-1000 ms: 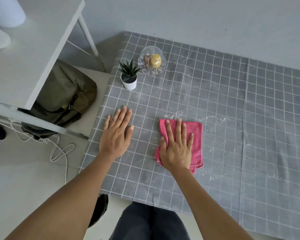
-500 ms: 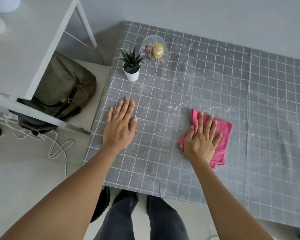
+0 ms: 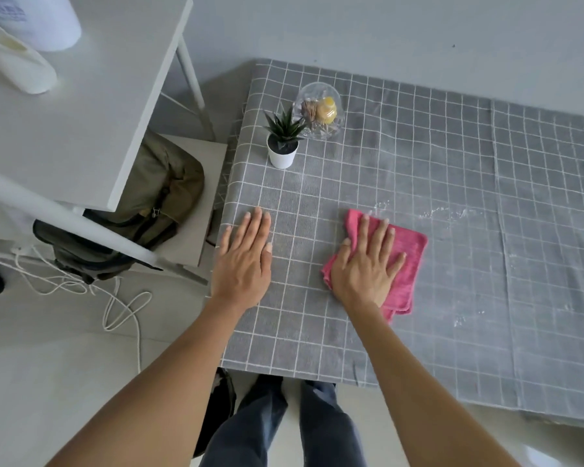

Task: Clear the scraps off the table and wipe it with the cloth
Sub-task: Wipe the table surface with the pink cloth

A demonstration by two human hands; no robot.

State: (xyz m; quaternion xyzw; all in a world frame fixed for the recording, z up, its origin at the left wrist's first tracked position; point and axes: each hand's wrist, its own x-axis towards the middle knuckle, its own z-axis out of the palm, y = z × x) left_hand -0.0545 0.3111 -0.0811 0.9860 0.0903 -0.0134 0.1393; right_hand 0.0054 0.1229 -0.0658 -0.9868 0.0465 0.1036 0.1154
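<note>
Fingers of the right hand (image 3: 366, 264) lie flat, pressing a pink cloth (image 3: 407, 261); left hand (image 3: 245, 261) rests flat near the table (image 3: 486, 332) edge.

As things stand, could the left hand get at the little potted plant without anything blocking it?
Probably yes. The left hand lies flat on the tablecloth, holding nothing, and the potted plant stands straight beyond its fingertips with only bare cloth between. The glass dish sits behind the plant, out of the way.
</note>
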